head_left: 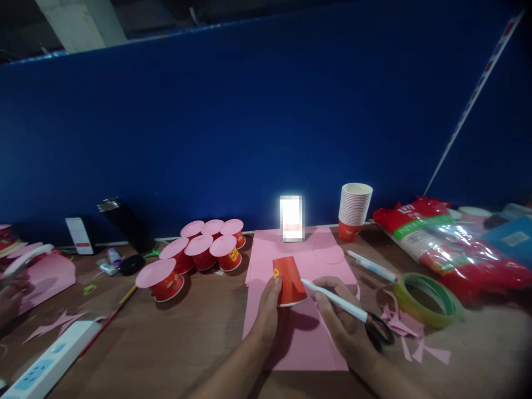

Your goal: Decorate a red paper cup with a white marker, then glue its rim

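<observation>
My left hand [268, 307] is closed around a red paper cup [291, 280], held upside down with its rim toward me. A slim white pen [341, 299] is in my right hand [338, 316], its tip touching or very close to the cup's right side. Both hands are above pink paper sheets [303, 352] on the table. Black scissor handles [380, 331] show just beyond my right hand; their blades are hidden. To the left, several upturned red cups [166, 287] stand with pink paper discs [155, 272] on top.
A stack of paper cups [355, 208] and a lit phone [292, 219] stand at the back. Tape roll [428, 299], pink scraps [405, 321] and plastic-wrapped cups [440, 238] lie right. A power strip [54, 354], black flask [127, 224] and another person's hand [10, 296] are left.
</observation>
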A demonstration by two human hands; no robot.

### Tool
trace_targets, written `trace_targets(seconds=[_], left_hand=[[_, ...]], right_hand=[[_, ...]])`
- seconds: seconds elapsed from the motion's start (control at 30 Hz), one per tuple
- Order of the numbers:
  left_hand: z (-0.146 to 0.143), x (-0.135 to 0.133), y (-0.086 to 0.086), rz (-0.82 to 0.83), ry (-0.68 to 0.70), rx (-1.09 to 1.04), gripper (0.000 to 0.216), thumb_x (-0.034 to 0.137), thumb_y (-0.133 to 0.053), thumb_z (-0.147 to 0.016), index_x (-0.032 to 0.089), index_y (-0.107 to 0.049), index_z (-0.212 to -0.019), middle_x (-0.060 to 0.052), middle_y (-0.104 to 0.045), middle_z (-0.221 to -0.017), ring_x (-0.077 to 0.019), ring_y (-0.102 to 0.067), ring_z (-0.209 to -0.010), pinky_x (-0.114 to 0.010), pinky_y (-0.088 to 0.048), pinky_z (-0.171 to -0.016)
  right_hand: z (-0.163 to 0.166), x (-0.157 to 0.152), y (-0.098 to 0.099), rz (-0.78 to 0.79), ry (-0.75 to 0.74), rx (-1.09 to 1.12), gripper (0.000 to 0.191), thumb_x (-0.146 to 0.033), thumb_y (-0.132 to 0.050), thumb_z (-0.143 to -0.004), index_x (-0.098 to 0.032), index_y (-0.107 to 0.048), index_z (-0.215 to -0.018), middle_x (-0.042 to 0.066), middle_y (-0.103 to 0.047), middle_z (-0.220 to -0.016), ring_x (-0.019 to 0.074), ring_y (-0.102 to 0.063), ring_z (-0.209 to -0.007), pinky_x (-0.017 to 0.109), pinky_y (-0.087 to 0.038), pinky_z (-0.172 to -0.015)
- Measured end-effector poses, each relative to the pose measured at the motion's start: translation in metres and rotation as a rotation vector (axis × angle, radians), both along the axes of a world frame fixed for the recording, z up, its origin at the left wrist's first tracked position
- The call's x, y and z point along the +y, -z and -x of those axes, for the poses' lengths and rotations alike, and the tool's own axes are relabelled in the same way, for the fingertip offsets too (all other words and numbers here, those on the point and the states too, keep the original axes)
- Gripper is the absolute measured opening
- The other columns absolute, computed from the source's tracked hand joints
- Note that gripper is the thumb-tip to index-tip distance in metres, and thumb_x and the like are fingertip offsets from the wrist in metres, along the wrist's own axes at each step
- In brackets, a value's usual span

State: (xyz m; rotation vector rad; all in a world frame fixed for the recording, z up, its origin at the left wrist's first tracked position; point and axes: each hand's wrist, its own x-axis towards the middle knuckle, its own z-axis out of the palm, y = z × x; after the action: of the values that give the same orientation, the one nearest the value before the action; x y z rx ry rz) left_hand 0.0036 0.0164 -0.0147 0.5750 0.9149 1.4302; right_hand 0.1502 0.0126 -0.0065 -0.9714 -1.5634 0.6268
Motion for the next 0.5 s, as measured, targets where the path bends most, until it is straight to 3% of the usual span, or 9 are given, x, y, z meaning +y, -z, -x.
trace_targets(seconds=[0.2,0.37,0.5], left_hand=[[0.003,-0.003,0.003,0.044,-0.060,0.051,0.038,0.049,-0.068,-0.079,0.016,-0.070,-0.099,-0.009,-0.070,-0.113,-0.0286,-0.054,-0.121,-0.038,-0.038,-0.106],[0.005,0.000,0.010,0.036,-0.071,0.126,0.040,0.051,-0.066,-0.080,0.019,-0.070,-0.103,-0.008,-0.067,-0.122,-0.0277,-0.052,-0.124,-0.037,-0.036,-0.108],[0.004,0.002,0.014,-0.010,-0.006,0.087,0.044,0.052,-0.065,-0.082,0.017,-0.068,-0.107,-0.008,-0.070,-0.116,-0.0271,-0.057,-0.119,-0.038,-0.039,-0.105]], right_hand=[[-0.001,0.006,0.005,0.047,0.022,0.039,0.013,-0.034,-0.054,-0.092,-0.022,-0.057,-0.095,-0.001,-0.061,-0.077,0.0132,-0.058,-0.063,0.022,-0.050,-0.055],[-0.003,0.011,0.003,-0.012,0.047,-0.015,0.012,-0.032,-0.052,-0.092,-0.021,-0.057,-0.092,0.000,-0.061,-0.077,0.0141,-0.058,-0.064,0.024,-0.051,-0.058],[-0.001,0.017,0.000,-0.043,0.088,-0.031,0.011,-0.030,-0.052,-0.092,-0.021,-0.058,-0.090,0.001,-0.063,-0.075,0.0145,-0.060,-0.063,0.026,-0.052,-0.059]])
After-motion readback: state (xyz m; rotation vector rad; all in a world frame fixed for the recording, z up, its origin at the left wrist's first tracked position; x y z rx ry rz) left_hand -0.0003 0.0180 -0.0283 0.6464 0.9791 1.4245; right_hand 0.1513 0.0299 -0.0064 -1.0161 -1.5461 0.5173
